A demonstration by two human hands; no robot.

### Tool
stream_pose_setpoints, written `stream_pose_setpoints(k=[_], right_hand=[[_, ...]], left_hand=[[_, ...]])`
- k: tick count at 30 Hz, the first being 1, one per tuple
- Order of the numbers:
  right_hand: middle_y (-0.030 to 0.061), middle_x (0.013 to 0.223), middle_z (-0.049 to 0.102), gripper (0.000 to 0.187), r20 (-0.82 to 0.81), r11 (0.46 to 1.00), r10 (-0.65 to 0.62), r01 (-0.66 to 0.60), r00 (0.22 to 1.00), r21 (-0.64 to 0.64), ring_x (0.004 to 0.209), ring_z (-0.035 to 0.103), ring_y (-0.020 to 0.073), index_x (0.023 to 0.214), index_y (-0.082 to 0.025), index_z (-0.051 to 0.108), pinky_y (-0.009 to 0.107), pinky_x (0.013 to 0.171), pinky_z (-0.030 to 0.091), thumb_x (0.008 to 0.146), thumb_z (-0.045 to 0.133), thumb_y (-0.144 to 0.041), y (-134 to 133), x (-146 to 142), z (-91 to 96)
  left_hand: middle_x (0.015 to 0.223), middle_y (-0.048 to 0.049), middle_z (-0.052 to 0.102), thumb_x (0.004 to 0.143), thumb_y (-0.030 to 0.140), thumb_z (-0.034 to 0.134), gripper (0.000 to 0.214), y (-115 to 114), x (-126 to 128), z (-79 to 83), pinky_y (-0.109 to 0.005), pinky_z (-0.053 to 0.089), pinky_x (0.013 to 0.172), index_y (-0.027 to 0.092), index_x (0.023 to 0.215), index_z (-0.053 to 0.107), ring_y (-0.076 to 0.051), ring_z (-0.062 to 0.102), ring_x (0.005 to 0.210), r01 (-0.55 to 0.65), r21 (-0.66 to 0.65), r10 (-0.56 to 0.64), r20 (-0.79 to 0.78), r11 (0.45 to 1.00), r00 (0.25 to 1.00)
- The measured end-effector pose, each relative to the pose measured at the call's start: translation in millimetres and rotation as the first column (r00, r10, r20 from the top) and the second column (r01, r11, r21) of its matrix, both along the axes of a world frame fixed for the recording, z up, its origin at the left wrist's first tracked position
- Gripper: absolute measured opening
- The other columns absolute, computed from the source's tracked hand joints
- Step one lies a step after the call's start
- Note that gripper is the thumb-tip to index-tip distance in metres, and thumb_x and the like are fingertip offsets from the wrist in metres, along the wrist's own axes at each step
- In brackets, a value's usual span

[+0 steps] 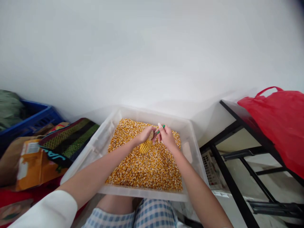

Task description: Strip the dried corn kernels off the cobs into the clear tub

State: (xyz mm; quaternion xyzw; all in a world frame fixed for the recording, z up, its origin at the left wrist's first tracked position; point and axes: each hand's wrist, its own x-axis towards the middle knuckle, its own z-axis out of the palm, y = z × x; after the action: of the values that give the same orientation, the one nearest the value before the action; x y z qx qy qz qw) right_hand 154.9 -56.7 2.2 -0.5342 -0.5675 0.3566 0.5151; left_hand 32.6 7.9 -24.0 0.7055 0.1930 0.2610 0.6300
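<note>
My left hand [147, 133] is closed around a corn cob [145, 147]. The cob's lower end still bears yellow kernels in rows, while its upper part near my fingers looks bare and brownish. In my right hand [167, 136] is a thin tool with a green handle [161, 129], pinched between thumb and fingers and angled toward the cob. The tool's tip is too small to make out. Both hands are close together over loose corn kernels [142, 171], which lie in a translucent plastic bin [147, 192] in front of my knees.
Left of the bin are an orange cardboard box [35, 167], a mesh bag [71, 139] and a blue crate [30, 117]. To the right stands a black-framed table [228, 109] with a red bag [280, 117] on it. A white wall [152, 57] rises behind the bin.
</note>
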Motion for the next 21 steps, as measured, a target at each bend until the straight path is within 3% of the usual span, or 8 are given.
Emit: stream_pose_setpoints(k=[5, 16, 21], right_hand=[[-0.0052, 0.048, 0.046, 0.033, 0.031, 0.990, -0.076, 0.071, 0.997, 0.120, 0.041, 0.044, 0.0079, 0.075, -0.019, 0.046, 0.020, 0.043, 0.036, 0.086, 0.037, -0.049, -6.6, -2.5, 3.0], [-0.0055, 0.050, 0.048, 0.032, -0.025, 0.995, 0.033, -0.030, 0.999, 0.096, 0.041, 0.045, 0.0072, 0.077, -0.019, 0.043, 0.018, 0.042, 0.035, 0.086, 0.037, -0.049, -6.6, -8.2, -2.2], [-0.0060, 0.048, 0.045, 0.035, -0.025, 0.998, 0.017, -0.016, 1.000, 0.059, 0.040, 0.042, 0.0066, 0.077, -0.018, 0.046, 0.018, 0.042, 0.034, 0.085, 0.038, -0.051, -3.7, -5.8, -5.6]], left_hand=[[0.047, -0.0048, 0.054, 0.082, 0.033, 0.018, 0.050, 4.5, -5.9, 1.5, -0.027, 0.042, 0.058, 0.012, 0.054, 0.054, -0.013, 0.050, 0.048, -0.042, -0.049, 0.044, 0.038, 0.998, 0.998], [0.051, -0.0079, 0.057, 0.081, 0.035, 0.018, 0.052, 8.9, -8.5, -2.5, -0.026, 0.041, 0.057, 0.011, 0.054, 0.055, -0.013, 0.051, 0.048, 0.016, -0.137, -0.009, 0.055, 0.990, 0.998], [0.046, -0.0072, 0.055, 0.082, 0.034, 0.016, 0.055, 4.1, -10.5, 1.6, -0.027, 0.041, 0.055, 0.010, 0.054, 0.057, -0.014, 0.050, 0.045, 0.014, -0.068, -0.012, 0.033, 0.998, 0.999]])
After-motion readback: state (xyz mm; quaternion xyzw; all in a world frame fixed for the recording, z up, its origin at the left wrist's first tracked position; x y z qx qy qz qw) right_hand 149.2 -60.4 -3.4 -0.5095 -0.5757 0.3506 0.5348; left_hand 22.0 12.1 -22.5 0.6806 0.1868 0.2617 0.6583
